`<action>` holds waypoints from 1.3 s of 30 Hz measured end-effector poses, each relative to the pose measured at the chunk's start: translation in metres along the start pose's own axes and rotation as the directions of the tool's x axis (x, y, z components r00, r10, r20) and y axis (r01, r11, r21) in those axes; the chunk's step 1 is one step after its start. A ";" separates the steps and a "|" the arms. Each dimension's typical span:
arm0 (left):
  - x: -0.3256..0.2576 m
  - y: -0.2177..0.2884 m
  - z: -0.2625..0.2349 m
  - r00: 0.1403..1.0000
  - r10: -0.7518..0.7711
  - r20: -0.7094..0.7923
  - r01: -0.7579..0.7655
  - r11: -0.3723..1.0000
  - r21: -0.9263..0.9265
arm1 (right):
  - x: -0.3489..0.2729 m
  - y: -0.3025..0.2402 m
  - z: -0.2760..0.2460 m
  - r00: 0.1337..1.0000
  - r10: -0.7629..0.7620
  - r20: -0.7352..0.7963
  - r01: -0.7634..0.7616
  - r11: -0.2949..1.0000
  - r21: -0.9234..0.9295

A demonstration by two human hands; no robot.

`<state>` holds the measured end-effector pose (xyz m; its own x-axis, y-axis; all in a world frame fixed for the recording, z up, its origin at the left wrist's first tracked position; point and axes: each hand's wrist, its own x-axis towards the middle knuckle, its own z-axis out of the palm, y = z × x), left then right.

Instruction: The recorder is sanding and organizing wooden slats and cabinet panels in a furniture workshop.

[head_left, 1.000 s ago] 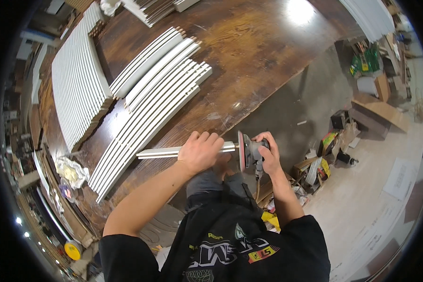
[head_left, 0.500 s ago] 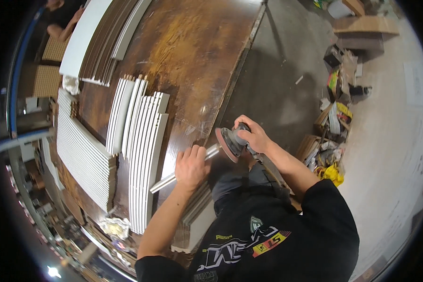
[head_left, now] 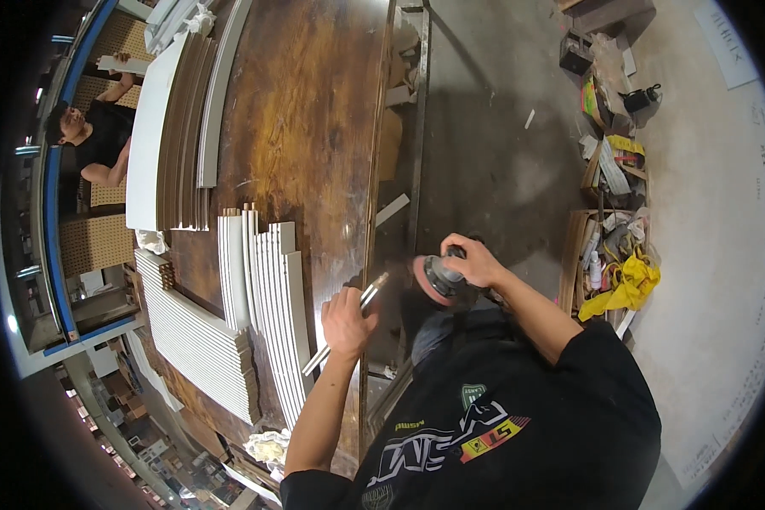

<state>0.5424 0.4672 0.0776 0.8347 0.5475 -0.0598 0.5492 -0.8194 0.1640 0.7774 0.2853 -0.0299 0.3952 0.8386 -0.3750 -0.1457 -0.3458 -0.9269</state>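
Observation:
My left hand (head_left: 346, 325) is closed around a narrow white wooden strip (head_left: 368, 296) at the table's edge. The strip's bare brown end sticks out past my fingers, over the edge. In my right hand (head_left: 474, 263) is a round orbital sander (head_left: 438, 280), gripped from above, its reddish pad tilted toward the strip. A gap separates the pad from the strip's end. Left of my left hand lies a row of long white strips (head_left: 279, 302) side by side on the brown table (head_left: 302, 110).
More white strips (head_left: 200, 331) and stacked white boards (head_left: 157, 144) cover the table's left. Beyond it, a person (head_left: 102, 144) in black holds a white piece. Right of the grey floor (head_left: 501, 153), boxes of odds and ends and a yellow bag (head_left: 629, 285) line the wall.
The sander has moved right, away from the strip's end, which it was close against before. The strip points more steeply away from me. The view has turned, showing more of the other person.

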 end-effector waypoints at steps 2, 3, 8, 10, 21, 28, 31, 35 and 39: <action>0.002 0.000 -0.004 1.000 -0.007 0.003 0.007 1.000 -0.016 | -0.013 0.002 -0.019 0.996 0.037 -0.077 -0.038 0.999 -0.015; 0.003 -0.001 -0.007 1.000 -0.013 0.017 0.014 0.999 -0.034 | -0.019 0.004 -0.028 0.997 0.024 -0.070 -0.025 0.999 -0.024; 0.011 -0.008 -0.029 0.957 -0.219 0.191 0.268 0.919 -0.288 | -0.046 0.021 -0.071 0.956 -0.066 -0.287 0.067 0.998 -0.007; 0.007 -0.014 -0.037 0.923 -0.256 0.286 0.352 0.860 -0.369 | -0.055 0.022 -0.083 0.949 -0.096 -0.299 0.074 0.994 -0.086; -0.063 -0.037 -0.038 0.860 -0.461 0.219 0.510 0.766 -0.390 | -0.053 -0.043 -0.096 0.929 -0.142 -0.342 0.064 0.971 -0.230; -0.100 -0.041 -0.028 0.809 -0.563 0.169 0.566 0.668 -0.484 | -0.026 -0.087 -0.076 0.936 -0.254 -0.245 0.193 0.949 -0.248; -0.115 -0.044 -0.028 0.759 -0.617 0.210 0.617 0.576 -0.536 | -0.015 -0.114 -0.055 0.939 -0.288 -0.186 0.231 0.932 -0.278; -0.150 -0.048 -0.019 0.798 -0.603 -0.005 0.509 0.678 -0.531 | 0.004 -0.143 -0.020 0.938 -0.332 -0.099 0.295 0.915 -0.274; -0.174 -0.042 -0.004 0.808 -0.552 -0.207 0.460 0.810 -0.362 | 0.039 -0.158 0.006 0.889 -0.457 -0.020 0.419 0.832 -0.364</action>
<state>0.3744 0.4073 0.0855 0.3628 0.9296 0.0653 0.8146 -0.3504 0.4622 0.8101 0.3754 0.1013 0.4360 0.8954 0.0907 0.3748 -0.0890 -0.9228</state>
